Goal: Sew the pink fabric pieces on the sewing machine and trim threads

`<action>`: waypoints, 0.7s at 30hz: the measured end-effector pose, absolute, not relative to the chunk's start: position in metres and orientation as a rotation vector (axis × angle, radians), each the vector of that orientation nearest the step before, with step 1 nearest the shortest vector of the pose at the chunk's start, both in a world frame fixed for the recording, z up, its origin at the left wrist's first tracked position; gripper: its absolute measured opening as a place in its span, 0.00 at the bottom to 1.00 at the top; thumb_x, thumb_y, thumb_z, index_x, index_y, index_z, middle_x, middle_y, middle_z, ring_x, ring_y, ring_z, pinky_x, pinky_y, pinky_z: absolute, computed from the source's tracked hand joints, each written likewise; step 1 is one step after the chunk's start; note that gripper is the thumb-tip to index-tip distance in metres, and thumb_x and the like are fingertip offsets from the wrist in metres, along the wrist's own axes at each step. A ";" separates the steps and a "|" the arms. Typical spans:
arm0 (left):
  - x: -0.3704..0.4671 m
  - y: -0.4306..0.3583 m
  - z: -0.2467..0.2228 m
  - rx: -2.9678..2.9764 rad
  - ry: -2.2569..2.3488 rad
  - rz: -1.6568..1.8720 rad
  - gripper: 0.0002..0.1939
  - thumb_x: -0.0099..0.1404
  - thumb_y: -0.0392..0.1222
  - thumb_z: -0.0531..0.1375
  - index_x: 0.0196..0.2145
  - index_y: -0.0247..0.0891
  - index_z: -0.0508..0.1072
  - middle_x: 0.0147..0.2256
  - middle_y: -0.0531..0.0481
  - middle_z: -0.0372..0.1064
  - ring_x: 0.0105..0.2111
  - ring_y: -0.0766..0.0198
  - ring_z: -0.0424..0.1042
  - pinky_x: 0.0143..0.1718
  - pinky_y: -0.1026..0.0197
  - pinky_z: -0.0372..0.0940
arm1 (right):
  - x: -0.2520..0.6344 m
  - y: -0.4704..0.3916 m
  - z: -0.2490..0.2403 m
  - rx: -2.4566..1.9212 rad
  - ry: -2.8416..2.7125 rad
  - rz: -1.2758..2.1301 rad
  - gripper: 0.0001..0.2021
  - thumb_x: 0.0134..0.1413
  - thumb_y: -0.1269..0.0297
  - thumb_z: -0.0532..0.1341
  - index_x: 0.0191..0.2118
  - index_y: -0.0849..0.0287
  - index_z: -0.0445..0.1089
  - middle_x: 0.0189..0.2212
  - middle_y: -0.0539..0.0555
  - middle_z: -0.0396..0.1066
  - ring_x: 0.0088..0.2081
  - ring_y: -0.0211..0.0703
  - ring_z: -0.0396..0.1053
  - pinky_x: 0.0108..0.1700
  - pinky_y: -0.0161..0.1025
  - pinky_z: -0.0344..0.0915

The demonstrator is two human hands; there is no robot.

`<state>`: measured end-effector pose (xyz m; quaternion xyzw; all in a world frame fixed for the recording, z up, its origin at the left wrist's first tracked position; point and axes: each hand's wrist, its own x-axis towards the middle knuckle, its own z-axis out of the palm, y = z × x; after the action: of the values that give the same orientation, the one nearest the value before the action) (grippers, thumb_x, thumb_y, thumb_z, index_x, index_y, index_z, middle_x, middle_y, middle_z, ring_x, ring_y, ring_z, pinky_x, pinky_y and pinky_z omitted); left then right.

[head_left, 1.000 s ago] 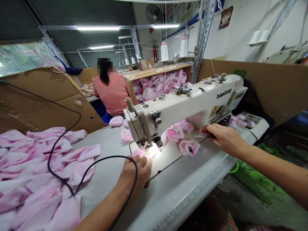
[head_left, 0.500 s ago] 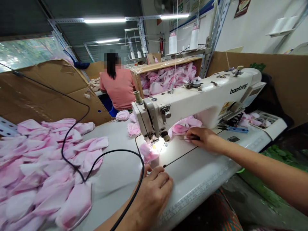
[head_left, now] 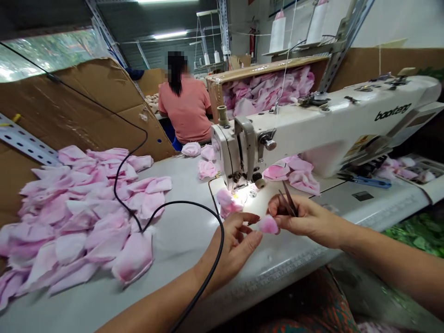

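My right hand [head_left: 301, 216] pinches a small pink fabric piece [head_left: 268, 225] between thumb and fingers. In the same hand lies a pair of dark thread snips [head_left: 288, 201], blades pointing up. My left hand [head_left: 237, 240] is open just left of that piece, thumb and forefinger apart and close to its edge; whether they touch it I cannot tell. Behind my left fingers, a ruffled pink fabric piece [head_left: 227, 202] sits at the lit needle area of the white sewing machine [head_left: 243, 157]. More pink fabric [head_left: 303, 178] lies under the machine's arm.
Pink fabric pieces [head_left: 79, 208] are heaped on the left of the table [head_left: 187, 185]. A black cable [head_left: 222, 231] loops across my left forearm. Blue-handled snips [head_left: 373, 181] lie on the right. Beyond the machine are a fabric-filled box [head_left: 217, 95] and a seated person [head_left: 185, 111].
My right hand has come left from under the machine's arm, now with a small pink piece and the snips. My left hand has lifted and opened towards it. The view has shifted.
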<state>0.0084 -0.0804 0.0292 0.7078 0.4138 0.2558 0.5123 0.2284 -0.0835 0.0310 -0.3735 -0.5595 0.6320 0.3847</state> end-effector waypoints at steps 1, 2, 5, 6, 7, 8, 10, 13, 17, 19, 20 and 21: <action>0.010 -0.081 0.031 1.613 0.965 0.620 0.19 0.66 0.51 0.59 0.48 0.35 0.70 0.41 0.42 0.71 0.40 0.57 0.71 0.36 0.59 0.63 | 0.225 -0.083 0.030 -0.934 -1.426 1.634 0.13 0.54 0.54 0.66 0.35 0.57 0.66 0.28 0.48 0.66 0.29 0.35 0.61 0.33 0.35 0.58; 0.011 -0.082 0.033 1.535 0.932 0.626 0.19 0.65 0.51 0.60 0.46 0.35 0.70 0.39 0.43 0.72 0.39 0.57 0.71 0.37 0.59 0.63 | 0.222 -0.083 0.029 -0.922 -1.421 1.656 0.12 0.55 0.55 0.66 0.35 0.58 0.66 0.28 0.48 0.66 0.29 0.35 0.61 0.33 0.35 0.58; 0.012 -0.084 0.037 1.391 0.880 0.646 0.16 0.63 0.51 0.62 0.40 0.34 0.72 0.34 0.46 0.71 0.38 0.60 0.69 0.38 0.60 0.61 | 0.215 -0.083 0.024 -0.909 -1.387 1.696 0.12 0.54 0.56 0.66 0.35 0.57 0.66 0.27 0.46 0.65 0.28 0.34 0.60 0.33 0.34 0.58; 0.011 -0.084 0.038 1.365 0.883 0.659 0.15 0.62 0.50 0.63 0.38 0.34 0.73 0.33 0.47 0.71 0.37 0.61 0.68 0.38 0.61 0.60 | 0.213 -0.083 0.023 -0.911 -1.382 1.698 0.12 0.54 0.56 0.67 0.35 0.57 0.66 0.27 0.46 0.65 0.28 0.34 0.60 0.33 0.34 0.59; 0.011 -0.084 0.038 1.336 0.891 0.671 0.14 0.61 0.50 0.64 0.36 0.34 0.73 0.32 0.48 0.70 0.35 0.63 0.67 0.37 0.62 0.59 | 0.211 -0.084 0.022 -0.915 -1.390 1.693 0.12 0.54 0.56 0.67 0.35 0.58 0.66 0.27 0.46 0.65 0.29 0.34 0.61 0.33 0.34 0.59; 0.011 -0.084 0.037 1.291 0.901 0.684 0.14 0.60 0.49 0.65 0.34 0.34 0.74 0.32 0.50 0.69 0.33 0.65 0.65 0.35 0.63 0.57 | 0.210 -0.084 0.021 -0.914 -1.413 1.678 0.12 0.54 0.56 0.66 0.36 0.58 0.66 0.28 0.47 0.65 0.29 0.35 0.62 0.34 0.35 0.60; 0.010 -0.084 0.035 1.151 0.912 0.703 0.13 0.56 0.47 0.67 0.31 0.34 0.75 0.30 0.51 0.68 0.30 0.68 0.62 0.32 0.64 0.55 | 0.208 -0.085 0.021 -0.902 -1.511 1.607 0.12 0.56 0.55 0.65 0.39 0.58 0.68 0.32 0.50 0.68 0.34 0.37 0.65 0.38 0.36 0.62; 0.010 -0.084 0.031 0.922 0.888 0.681 0.14 0.52 0.45 0.70 0.32 0.32 0.77 0.29 0.50 0.68 0.29 0.69 0.63 0.29 0.65 0.54 | 0.209 -0.086 0.024 -0.874 -1.721 1.451 0.14 0.60 0.57 0.62 0.48 0.57 0.70 0.40 0.53 0.71 0.39 0.39 0.67 0.40 0.36 0.64; 0.010 -0.086 0.029 0.766 0.851 0.601 0.17 0.48 0.44 0.73 0.33 0.31 0.77 0.29 0.50 0.67 0.28 0.69 0.65 0.27 0.66 0.54 | 0.211 -0.085 0.025 -0.888 -1.905 1.325 0.10 0.62 0.57 0.61 0.43 0.56 0.73 0.35 0.51 0.71 0.34 0.37 0.66 0.33 0.33 0.62; 0.010 -0.087 0.028 0.731 0.841 0.577 0.18 0.46 0.43 0.73 0.32 0.31 0.77 0.27 0.51 0.65 0.28 0.69 0.66 0.27 0.66 0.54 | 0.211 -0.086 0.025 -0.895 -1.928 1.300 0.10 0.62 0.56 0.61 0.39 0.57 0.73 0.33 0.51 0.71 0.32 0.36 0.65 0.32 0.33 0.62; 0.009 -0.088 0.027 0.724 0.836 0.574 0.18 0.46 0.44 0.74 0.31 0.31 0.76 0.27 0.52 0.64 0.28 0.68 0.66 0.27 0.66 0.55 | 0.210 -0.086 0.025 -0.897 -1.924 1.294 0.11 0.62 0.56 0.60 0.38 0.58 0.73 0.32 0.51 0.70 0.32 0.36 0.65 0.32 0.33 0.62; 0.009 -0.089 0.026 0.728 0.831 0.579 0.18 0.47 0.45 0.73 0.31 0.31 0.76 0.27 0.52 0.64 0.28 0.68 0.66 0.27 0.66 0.55 | 0.209 -0.088 0.025 -0.895 -1.909 1.295 0.11 0.62 0.55 0.60 0.37 0.58 0.73 0.32 0.51 0.70 0.32 0.37 0.65 0.33 0.33 0.62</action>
<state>0.0090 -0.0887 0.0259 0.3407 0.3893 0.2710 0.8118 0.2092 -0.0876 0.0254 -0.3418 -0.7289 0.4946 0.3273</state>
